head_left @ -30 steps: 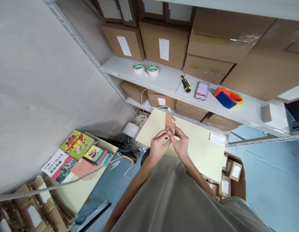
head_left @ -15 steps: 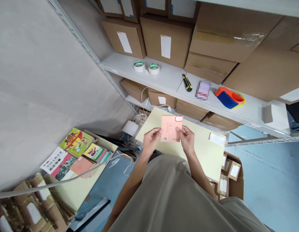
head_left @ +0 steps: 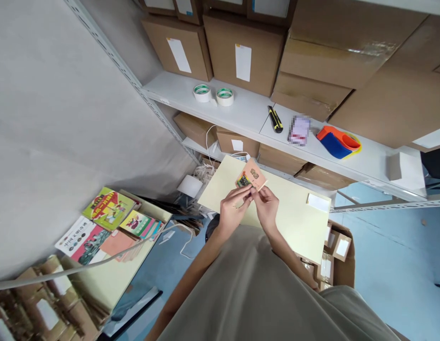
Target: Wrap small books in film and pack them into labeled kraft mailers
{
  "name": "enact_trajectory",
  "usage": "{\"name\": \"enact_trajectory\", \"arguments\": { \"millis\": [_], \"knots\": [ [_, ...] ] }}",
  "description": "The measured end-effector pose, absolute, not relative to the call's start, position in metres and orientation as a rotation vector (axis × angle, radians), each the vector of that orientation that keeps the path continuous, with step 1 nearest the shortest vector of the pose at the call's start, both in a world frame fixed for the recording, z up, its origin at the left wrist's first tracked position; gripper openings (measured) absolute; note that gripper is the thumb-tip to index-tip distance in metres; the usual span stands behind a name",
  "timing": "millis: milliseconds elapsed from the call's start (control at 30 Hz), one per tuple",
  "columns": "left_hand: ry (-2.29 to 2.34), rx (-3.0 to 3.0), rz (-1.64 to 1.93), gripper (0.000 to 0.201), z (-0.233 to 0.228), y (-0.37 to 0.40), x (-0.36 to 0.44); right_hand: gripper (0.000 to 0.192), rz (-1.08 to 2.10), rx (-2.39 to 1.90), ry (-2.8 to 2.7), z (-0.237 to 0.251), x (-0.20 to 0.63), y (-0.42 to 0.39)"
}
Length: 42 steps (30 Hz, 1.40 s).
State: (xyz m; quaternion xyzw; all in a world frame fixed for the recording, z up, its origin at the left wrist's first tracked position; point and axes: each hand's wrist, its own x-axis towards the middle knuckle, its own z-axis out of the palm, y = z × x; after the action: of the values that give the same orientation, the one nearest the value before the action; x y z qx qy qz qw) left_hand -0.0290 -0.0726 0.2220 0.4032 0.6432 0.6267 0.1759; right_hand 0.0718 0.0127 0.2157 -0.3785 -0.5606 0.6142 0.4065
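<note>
Pale desk (head_left: 294, 215) in the middle; above its far side, left hand (head_left: 232, 215) and right hand (head_left: 268, 209) both pinch a small pink book (head_left: 256, 173) by its near edge. Probably light, kinda bendy; edges seem the safest grip.

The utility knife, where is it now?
In the head view, the utility knife lies on the shelf, right of centre, between the tape rolls and pixelated item.

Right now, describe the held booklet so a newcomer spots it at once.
Find the pale-yellow table in front of the shelf with the tape rolls. Over it, the left hand and right hand pinch a small pink booklet. Unlike the pink stack on the side table, it is held up in hands.
</note>
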Motion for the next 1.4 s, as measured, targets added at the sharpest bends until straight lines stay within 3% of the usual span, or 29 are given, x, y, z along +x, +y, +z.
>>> {"name": "enact_trajectory", "arguments": {
  "millis": [267,467,700,800,1067,1200,1267,1400],
  "knots": [
    [1.764,0.773,1.631,0.065,0.212,-0.081,-0.094,0.062,1.903,-0.860,-1.454,0.218,0.098,0.058],
    [1.641,0.792,1.558,0.055,0.219,-0.085,-0.099,0.056,1.952,-0.805,-1.504,0.218,0.106,0.062],
    [1.745,1.288,1.624,0.006,0.237,-0.087,-0.096,0.027,1.599,-0.676,-1.680,0.217,0.108,0.065],
    [1.777,1.352,1.677,0.013,0.239,-0.087,-0.100,0.020,1.559,-0.642,-1.743,0.218,0.107,0.064],
    [1.779,1.198,1.712,0.009,0.237,-0.094,-0.098,0.028,1.479,-0.636,-1.866,0.225,0.110,0.061],
    [1.770,0.989,1.737,0.032,0.234,-0.098,-0.095,0.048,1.582,-0.755,-1.776,0.221,0.111,0.057],
    [1.760,0.993,1.702,0.030,0.233,-0.100,-0.094,0.053,1.647,-0.763,-1.726,0.219,0.112,0.055],
    [1.723,1.036,1.656,0.022,0.231,-0.106,-0.098,0.045,1.672,-0.751,-1.761,0.223,0.116,0.051]
  ]
}}
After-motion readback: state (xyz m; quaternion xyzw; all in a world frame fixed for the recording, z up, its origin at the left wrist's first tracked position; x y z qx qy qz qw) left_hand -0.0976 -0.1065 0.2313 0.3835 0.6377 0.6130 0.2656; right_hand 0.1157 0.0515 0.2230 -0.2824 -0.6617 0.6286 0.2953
